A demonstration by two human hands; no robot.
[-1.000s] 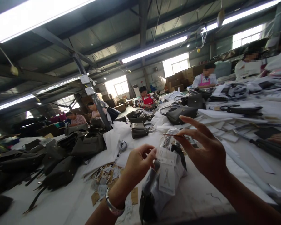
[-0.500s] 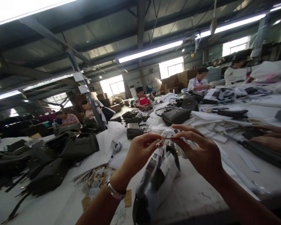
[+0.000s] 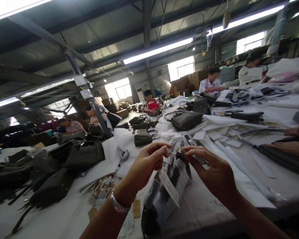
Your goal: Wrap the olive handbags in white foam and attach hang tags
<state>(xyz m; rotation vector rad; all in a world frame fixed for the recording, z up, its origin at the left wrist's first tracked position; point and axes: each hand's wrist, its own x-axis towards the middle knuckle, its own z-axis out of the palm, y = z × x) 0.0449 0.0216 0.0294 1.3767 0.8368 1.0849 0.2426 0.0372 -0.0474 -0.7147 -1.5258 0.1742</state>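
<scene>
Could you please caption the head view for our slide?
Left hand and right hand nearly meet above a dark bag and white tag.

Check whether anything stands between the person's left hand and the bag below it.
Yes: a tilted white tag shows just below the left hand, overlapping the bag in this view, and pale wrapping covers part of the bag. Whether the tag touches the bag cannot be told. Nothing else visible intervenes.
</scene>
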